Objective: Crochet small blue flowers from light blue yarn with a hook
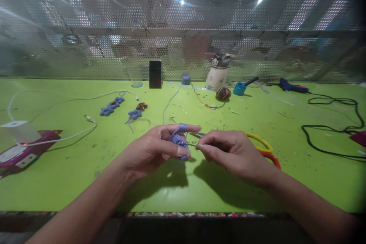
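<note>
Purple crochet piece (177,140), lumpy, rounded, tightly stitched, sits pinched in the left hand (153,145) above the smooth, speckled green surface (162,198); soft yarn strand (183,127) wraps that index finger. Right hand (233,151) pinches a thin dark hook (191,145), probably metal, meeting the piece; tip hidden. Scissors (273,157), yellow and red loops, lie behind right hand.

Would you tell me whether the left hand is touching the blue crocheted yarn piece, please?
Touching. The head view shows the left hand pinching the blue crocheted yarn piece under its thumb.
</note>
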`<state>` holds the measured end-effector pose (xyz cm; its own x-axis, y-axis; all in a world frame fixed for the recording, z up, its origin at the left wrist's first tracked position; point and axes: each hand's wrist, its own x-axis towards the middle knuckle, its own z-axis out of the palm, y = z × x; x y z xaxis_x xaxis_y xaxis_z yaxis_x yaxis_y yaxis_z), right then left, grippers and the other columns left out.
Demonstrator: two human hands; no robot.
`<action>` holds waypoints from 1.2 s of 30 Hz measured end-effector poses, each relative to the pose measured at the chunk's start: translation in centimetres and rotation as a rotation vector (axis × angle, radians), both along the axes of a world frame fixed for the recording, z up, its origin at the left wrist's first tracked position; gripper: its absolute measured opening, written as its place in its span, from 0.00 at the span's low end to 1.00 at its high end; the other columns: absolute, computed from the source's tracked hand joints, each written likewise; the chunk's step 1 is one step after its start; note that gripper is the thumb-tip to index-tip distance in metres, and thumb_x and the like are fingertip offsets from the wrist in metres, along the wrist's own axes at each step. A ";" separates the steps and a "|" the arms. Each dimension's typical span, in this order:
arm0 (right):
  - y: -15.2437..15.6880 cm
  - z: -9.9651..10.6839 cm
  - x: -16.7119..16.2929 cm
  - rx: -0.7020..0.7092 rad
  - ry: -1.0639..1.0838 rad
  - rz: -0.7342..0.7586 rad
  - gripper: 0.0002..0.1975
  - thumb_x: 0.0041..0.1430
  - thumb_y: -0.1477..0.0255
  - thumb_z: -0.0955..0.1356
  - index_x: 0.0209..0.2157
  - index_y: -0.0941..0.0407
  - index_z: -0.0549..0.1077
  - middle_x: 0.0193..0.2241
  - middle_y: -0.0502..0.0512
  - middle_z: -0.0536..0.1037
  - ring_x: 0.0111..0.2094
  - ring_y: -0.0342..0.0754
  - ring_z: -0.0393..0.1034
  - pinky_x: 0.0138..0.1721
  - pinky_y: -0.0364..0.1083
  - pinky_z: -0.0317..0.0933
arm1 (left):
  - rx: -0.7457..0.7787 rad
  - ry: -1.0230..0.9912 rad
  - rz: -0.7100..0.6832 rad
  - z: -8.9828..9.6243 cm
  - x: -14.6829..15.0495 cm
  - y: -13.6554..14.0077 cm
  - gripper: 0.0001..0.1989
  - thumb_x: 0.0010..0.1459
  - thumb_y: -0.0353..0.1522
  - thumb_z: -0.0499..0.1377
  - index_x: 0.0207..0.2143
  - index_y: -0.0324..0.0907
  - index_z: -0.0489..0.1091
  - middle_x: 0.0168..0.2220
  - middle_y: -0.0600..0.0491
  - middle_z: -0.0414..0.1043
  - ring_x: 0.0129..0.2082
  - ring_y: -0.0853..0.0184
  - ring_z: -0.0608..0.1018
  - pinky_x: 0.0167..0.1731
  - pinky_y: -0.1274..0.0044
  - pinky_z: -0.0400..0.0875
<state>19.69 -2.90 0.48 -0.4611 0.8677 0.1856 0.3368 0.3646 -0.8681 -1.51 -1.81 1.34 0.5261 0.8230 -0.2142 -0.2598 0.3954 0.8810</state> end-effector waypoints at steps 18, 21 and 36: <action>-0.3 -0.7 -0.5 -0.110 0.098 -0.028 0.09 0.62 0.69 0.67 0.29 0.58 0.74 0.20 0.47 0.67 0.22 0.40 0.56 0.22 0.42 0.48 | -0.004 0.085 0.118 0.1 0.4 -0.1 0.21 0.38 0.22 0.69 0.40 0.39 0.80 0.24 0.57 0.72 0.24 0.73 0.70 0.28 0.78 0.60; -0.3 -0.7 -0.5 -0.146 0.115 -0.031 0.10 0.61 0.68 0.68 0.28 0.58 0.74 0.20 0.47 0.66 0.22 0.40 0.56 0.22 0.42 0.48 | 0.014 0.089 0.089 0.1 0.4 0.0 0.22 0.38 0.22 0.68 0.41 0.38 0.80 0.22 0.58 0.70 0.21 0.74 0.67 0.26 0.78 0.57; 0.1 -0.3 0.8 0.168 -0.041 0.011 0.07 0.61 0.72 0.69 0.30 0.57 0.78 0.23 0.51 0.77 0.24 0.42 0.68 0.26 0.42 0.59 | -0.016 0.080 0.001 0.1 0.1 -0.2 0.26 0.38 0.24 0.71 0.45 0.39 0.79 0.25 0.56 0.71 0.25 0.75 0.68 0.28 0.81 0.60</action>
<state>20.51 -2.78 0.16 -0.4802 0.8213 0.3081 0.3660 0.5068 -0.7805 -1.40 -2.06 1.45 0.5057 0.8198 -0.2687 -0.1892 0.4093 0.8926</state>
